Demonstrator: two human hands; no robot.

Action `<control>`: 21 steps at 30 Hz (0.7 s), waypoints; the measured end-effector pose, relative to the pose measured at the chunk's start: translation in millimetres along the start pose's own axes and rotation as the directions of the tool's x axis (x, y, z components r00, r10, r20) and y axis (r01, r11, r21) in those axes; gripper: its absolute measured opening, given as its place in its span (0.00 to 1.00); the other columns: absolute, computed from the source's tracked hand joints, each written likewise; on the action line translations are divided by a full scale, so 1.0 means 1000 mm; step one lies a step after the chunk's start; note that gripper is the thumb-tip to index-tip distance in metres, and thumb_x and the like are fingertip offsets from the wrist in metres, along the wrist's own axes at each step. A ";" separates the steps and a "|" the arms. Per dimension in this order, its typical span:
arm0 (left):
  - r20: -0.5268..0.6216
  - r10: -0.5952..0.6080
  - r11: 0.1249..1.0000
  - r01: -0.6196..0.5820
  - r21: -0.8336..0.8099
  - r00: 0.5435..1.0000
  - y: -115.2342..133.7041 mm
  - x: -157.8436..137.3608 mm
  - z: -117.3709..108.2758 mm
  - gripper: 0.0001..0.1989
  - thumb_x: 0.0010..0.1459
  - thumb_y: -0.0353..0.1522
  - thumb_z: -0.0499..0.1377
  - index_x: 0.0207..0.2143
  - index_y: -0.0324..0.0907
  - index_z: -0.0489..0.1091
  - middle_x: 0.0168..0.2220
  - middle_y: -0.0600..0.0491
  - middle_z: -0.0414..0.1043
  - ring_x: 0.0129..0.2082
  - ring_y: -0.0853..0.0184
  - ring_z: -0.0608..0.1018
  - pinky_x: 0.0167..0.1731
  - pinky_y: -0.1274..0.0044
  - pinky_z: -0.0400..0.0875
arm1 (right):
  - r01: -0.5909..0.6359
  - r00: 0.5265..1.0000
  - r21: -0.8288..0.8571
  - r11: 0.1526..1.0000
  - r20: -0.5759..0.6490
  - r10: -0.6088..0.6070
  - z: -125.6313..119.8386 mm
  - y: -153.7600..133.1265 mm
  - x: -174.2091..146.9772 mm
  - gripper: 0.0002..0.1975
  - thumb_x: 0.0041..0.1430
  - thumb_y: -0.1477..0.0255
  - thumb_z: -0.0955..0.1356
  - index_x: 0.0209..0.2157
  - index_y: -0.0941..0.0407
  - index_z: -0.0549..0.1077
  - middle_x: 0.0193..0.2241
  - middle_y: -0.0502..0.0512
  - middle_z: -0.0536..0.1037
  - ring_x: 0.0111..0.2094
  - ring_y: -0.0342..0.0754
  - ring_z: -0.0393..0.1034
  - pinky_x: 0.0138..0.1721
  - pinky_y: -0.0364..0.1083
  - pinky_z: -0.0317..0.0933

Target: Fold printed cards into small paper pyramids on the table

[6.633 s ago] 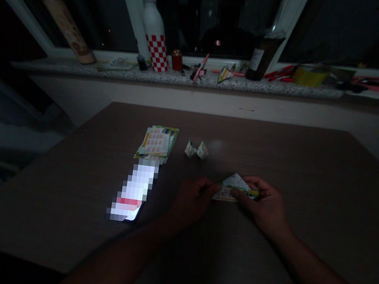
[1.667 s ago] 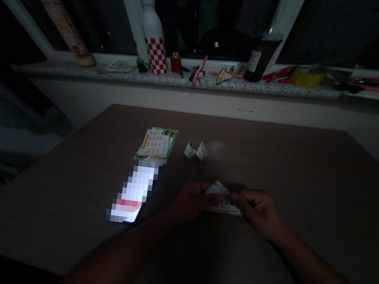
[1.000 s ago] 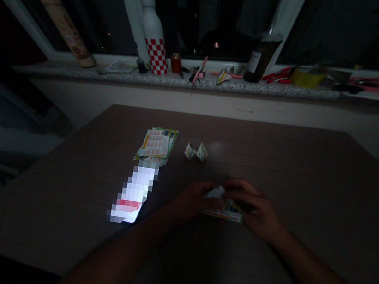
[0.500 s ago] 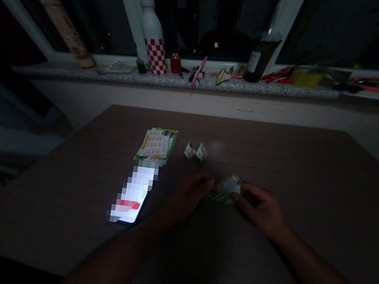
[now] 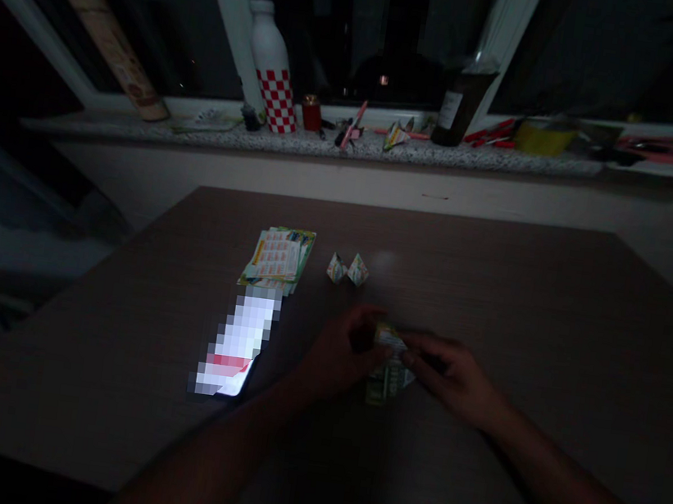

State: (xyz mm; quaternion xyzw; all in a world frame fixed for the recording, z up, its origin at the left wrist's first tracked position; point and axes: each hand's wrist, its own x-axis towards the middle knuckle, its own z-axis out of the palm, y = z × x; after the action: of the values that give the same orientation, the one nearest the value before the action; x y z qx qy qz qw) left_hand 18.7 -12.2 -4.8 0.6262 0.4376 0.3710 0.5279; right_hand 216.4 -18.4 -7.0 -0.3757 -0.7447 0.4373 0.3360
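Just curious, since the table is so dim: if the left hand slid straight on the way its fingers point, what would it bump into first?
The left hand points right, at the folded paper it already touches. Just past that is the right hand. Depth is hard to judge in this light.

Scene is very dim and underexposed. The lit phone screen (image 5: 236, 344), pixelated, is the brightest area and casts weak light across the table (image 5: 552, 313). Forearms fall into shadow. Frame edges curve and soften.
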 end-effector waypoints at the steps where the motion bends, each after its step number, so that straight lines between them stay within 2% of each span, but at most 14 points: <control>1: -0.007 0.002 1.000 -0.002 0.017 1.000 0.000 0.000 0.000 0.23 0.51 0.32 0.62 0.50 0.40 0.63 0.37 0.51 0.72 0.36 0.66 0.75 0.35 0.76 0.69 | -0.001 1.000 -0.002 1.000 0.017 0.001 0.001 0.000 0.000 0.13 0.62 0.68 0.63 0.46 0.53 0.74 0.35 0.52 0.79 0.38 0.47 0.73 0.39 0.45 0.67; 3: -0.004 0.011 0.998 -0.011 0.062 1.000 0.000 0.001 -0.001 0.18 0.52 0.32 0.61 0.46 0.39 0.66 0.35 0.52 0.73 0.35 0.67 0.75 0.34 0.76 0.69 | -0.018 1.000 -0.009 1.000 0.003 0.018 0.001 0.003 0.000 0.13 0.62 0.67 0.63 0.46 0.54 0.74 0.35 0.53 0.79 0.38 0.47 0.73 0.39 0.45 0.67; 7: -0.015 0.017 0.967 -0.012 0.255 1.000 0.001 0.001 -0.003 0.07 0.54 0.33 0.58 0.36 0.39 0.70 0.33 0.53 0.74 0.33 0.67 0.75 0.34 0.77 0.68 | -0.085 0.989 -0.076 0.994 -0.125 0.075 0.001 0.015 0.001 0.13 0.60 0.65 0.65 0.44 0.55 0.74 0.33 0.54 0.79 0.33 0.47 0.74 0.34 0.45 0.68; 9: -0.030 0.022 0.925 -0.009 0.379 0.999 0.001 0.002 -0.005 0.06 0.55 0.33 0.57 0.34 0.40 0.71 0.31 0.54 0.74 0.32 0.68 0.75 0.32 0.77 0.67 | -0.063 0.984 -0.153 0.986 -0.175 0.036 -0.001 0.019 0.002 0.12 0.60 0.66 0.66 0.43 0.55 0.74 0.34 0.55 0.79 0.34 0.47 0.74 0.36 0.45 0.67; 11: -0.032 0.049 0.848 -0.024 0.530 0.998 -0.001 0.002 -0.007 0.06 0.55 0.33 0.57 0.32 0.40 0.71 0.30 0.54 0.74 0.31 0.67 0.74 0.33 0.76 0.66 | -0.014 0.982 -0.229 0.973 -0.188 -0.030 -0.004 0.021 0.003 0.11 0.60 0.67 0.65 0.42 0.55 0.74 0.37 0.56 0.78 0.38 0.48 0.73 0.40 0.47 0.67; 14: -0.018 0.110 0.674 -0.061 0.736 0.994 -0.005 0.003 -0.010 0.05 0.53 0.32 0.58 0.29 0.40 0.71 0.30 0.51 0.72 0.33 0.64 0.73 0.35 0.72 0.64 | 0.040 0.980 -0.313 0.949 -0.173 -0.098 -0.010 0.019 0.004 0.09 0.61 0.69 0.65 0.41 0.55 0.74 0.40 0.56 0.77 0.42 0.49 0.71 0.44 0.48 0.65; 16: -0.001 0.134 0.599 -0.080 0.797 0.991 -0.006 0.003 -0.011 0.04 0.52 0.32 0.58 0.29 0.40 0.71 0.30 0.51 0.72 0.33 0.63 0.72 0.36 0.71 0.63 | 0.069 0.979 -0.356 0.932 -0.154 -0.132 -0.015 0.017 0.003 0.09 0.60 0.70 0.65 0.42 0.54 0.74 0.40 0.56 0.76 0.42 0.49 0.71 0.45 0.48 0.64; 18: 0.014 0.137 0.579 -0.092 0.810 0.991 -0.004 0.003 -0.012 0.05 0.52 0.32 0.59 0.30 0.40 0.70 0.31 0.50 0.71 0.34 0.62 0.72 0.36 0.71 0.63 | 0.064 0.983 -0.394 0.917 -0.135 -0.126 -0.021 0.014 0.002 0.09 0.60 0.70 0.65 0.42 0.54 0.74 0.39 0.56 0.76 0.41 0.49 0.71 0.44 0.48 0.64; 21: 0.077 0.149 0.602 -0.152 0.784 0.986 0.000 0.001 -0.015 0.07 0.52 0.34 0.60 0.33 0.40 0.70 0.34 0.50 0.71 0.37 0.62 0.71 0.39 0.72 0.64 | 0.089 0.995 -0.405 0.910 -0.008 -0.101 -0.027 0.008 -0.001 0.05 0.58 0.70 0.67 0.35 0.55 0.74 0.32 0.53 0.76 0.34 0.46 0.71 0.36 0.45 0.64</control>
State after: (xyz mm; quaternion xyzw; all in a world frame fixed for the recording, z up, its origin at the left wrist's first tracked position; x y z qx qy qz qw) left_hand 4.9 -6.2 -1.8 0.8294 0.5004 0.1833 0.1678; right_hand 241.9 -5.7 -3.7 -0.4069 -0.8314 0.2516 0.2827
